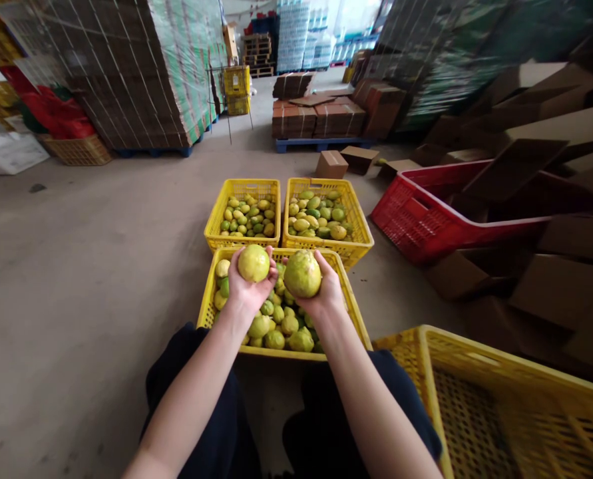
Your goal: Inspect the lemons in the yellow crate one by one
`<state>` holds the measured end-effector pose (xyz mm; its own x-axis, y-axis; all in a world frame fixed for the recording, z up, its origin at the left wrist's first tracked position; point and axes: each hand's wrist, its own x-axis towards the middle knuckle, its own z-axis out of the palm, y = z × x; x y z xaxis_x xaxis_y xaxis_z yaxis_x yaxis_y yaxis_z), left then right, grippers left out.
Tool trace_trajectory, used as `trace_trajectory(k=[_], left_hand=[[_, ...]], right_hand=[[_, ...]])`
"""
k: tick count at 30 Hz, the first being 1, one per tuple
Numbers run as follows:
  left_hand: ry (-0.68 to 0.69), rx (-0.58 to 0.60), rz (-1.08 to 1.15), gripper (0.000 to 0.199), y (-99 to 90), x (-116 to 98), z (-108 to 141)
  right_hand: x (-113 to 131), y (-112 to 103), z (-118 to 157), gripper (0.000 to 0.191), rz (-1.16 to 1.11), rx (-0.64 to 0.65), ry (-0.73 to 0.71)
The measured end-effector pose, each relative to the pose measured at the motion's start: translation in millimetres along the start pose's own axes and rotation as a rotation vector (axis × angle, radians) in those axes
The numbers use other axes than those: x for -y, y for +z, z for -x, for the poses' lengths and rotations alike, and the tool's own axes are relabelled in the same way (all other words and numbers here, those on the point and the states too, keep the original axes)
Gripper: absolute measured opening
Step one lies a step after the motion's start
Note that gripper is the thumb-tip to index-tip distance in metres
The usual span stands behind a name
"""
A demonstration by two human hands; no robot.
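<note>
Resting in my left hand (249, 283) is a smooth yellow-green fruit (253, 263), with my fingers curled round its sides. My right hand (326, 289) holds a larger, rougher green-yellow fruit (303, 273). The two fruits are apart, side by side above the near yellow crate (286, 354), which is full of green and yellow fruits. Behind it stand a back left yellow crate (242, 184) with smaller fruits and a back right yellow crate (361, 246) with larger, longer fruits.
A yellow crate (423, 372) stands at my lower right. Beyond it are a red crate (410, 213) and a heap of cardboard boxes (570, 266). Flattened cartons (319, 120) lie on a blue pallet ahead. A wrapped stack (121, 73) stands at the left.
</note>
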<state>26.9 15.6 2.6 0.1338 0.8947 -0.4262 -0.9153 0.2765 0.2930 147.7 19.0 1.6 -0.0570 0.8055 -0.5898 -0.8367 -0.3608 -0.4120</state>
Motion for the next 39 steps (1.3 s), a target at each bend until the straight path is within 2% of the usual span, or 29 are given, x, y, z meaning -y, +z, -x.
trace_trajectory(k=[4, 7, 15, 19, 23, 27, 31, 39], left_hand=[[0.042, -0.042, -0.043, 0.028, 1.1, -0.9, -4.1], [0.042, -0.02, -0.048, 0.029, 0.6, -1.1, -6.2], [0.002, 0.034, -0.019, 0.026, 3.2, -2.7, -0.9], [0.001, -0.015, -0.014, 0.018, 3.2, -3.6, -2.6], [0.008, -0.131, -0.016, 0.015, 0.8, -0.9, -8.1], [-0.026, -0.23, -0.05, 0.024, -0.1, 3.1, -11.2], [-0.041, -0.243, -0.049, 0.029, -0.1, 5.4, -12.5], [-0.061, -0.253, -0.008, 0.033, -4.6, 4.4, -15.1]], right_hand=[[-0.2, -0.1, -4.0, 0.024, -0.022, -0.07, -0.049], [-0.1, -0.9, -6.6, 0.022, -0.048, -0.086, -0.035], [2.7, -3.7, 2.0, 0.024, -0.037, 0.091, 0.06], [4.9, -2.7, 9.3, 0.026, 0.032, 0.144, 0.029], [3.4, -4.3, 4.9, 0.012, 0.031, 0.071, 0.065], [1.8, -7.6, -3.3, 0.021, -0.061, -0.002, 0.149], [1.6, -7.6, -7.4, 0.029, -0.138, -0.043, 0.159], [1.2, -7.1, -9.9, 0.024, -0.189, -0.063, 0.12]])
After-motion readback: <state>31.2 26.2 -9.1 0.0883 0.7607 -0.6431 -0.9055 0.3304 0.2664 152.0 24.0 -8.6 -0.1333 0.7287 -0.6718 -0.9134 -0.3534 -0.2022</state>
